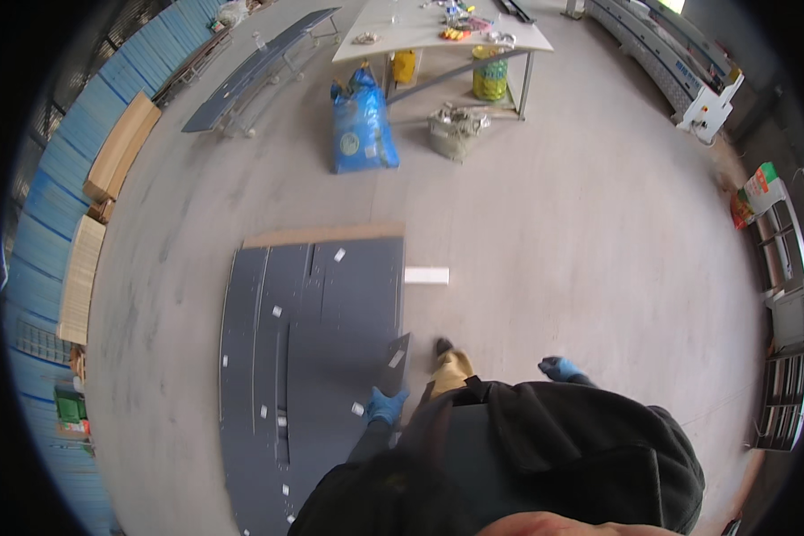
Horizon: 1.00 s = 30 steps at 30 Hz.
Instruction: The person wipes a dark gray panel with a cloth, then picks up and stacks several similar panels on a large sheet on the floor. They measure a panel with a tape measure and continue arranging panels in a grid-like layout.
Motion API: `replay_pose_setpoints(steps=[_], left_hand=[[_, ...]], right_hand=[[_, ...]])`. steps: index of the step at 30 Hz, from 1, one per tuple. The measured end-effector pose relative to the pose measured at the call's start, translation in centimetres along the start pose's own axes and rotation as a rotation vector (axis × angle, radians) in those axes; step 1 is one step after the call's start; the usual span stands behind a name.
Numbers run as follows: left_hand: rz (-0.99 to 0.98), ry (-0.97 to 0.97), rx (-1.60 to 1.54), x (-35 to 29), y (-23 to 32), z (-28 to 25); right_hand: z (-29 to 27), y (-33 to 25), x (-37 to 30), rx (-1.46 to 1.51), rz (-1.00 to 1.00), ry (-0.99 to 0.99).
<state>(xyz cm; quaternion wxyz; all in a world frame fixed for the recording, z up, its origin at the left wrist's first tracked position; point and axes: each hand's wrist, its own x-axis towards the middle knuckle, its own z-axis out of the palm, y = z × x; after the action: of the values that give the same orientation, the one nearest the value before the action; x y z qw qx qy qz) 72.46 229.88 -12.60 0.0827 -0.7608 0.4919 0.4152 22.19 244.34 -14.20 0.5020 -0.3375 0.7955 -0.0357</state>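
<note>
A stack of dark grey panels (322,304) with small white labels lies flat on the floor, on top of a tan board (322,235). My left hand (386,405), in a blue glove, grips the right edge of the top grey panel (339,375), whose near corner is lifted a little. My right hand (558,368), also in a blue glove, hangs free to the right of my body, fingers loosely curled, holding nothing. One shoe (443,346) shows just right of the stack.
A small white board (426,275) lies right of the stack. Farther off stand a blue sack (362,125), a work table (438,36) with buckets beneath, a long dark bench (259,67), stacked boards (121,143) at left and a machine (688,62) at right.
</note>
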Motion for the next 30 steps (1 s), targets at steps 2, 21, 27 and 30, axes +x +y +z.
replay_pose_setpoints(steps=[2, 21, 27, 30], left_hand=[[-0.035, -0.038, 0.022, 3.1, 5.3, -2.2], [0.266, -0.129, -0.981, 26.4, 75.7, -13.0], [0.346, -0.407, -1.121, 30.6, 90.2, -17.9], [0.497, -0.234, -1.027, 34.4, 95.3, -19.3]], right_hand=[[-2.5, -2.3, 1.6, 0.006, 0.016, -0.055], [-41.8, -46.8, 30.5, 0.334, -0.61, -0.036], [-53.6, -61.0, 38.1, 0.19, -0.723, -0.293], [-57.6, -63.5, 43.9, 0.411, -0.679, -0.25]])
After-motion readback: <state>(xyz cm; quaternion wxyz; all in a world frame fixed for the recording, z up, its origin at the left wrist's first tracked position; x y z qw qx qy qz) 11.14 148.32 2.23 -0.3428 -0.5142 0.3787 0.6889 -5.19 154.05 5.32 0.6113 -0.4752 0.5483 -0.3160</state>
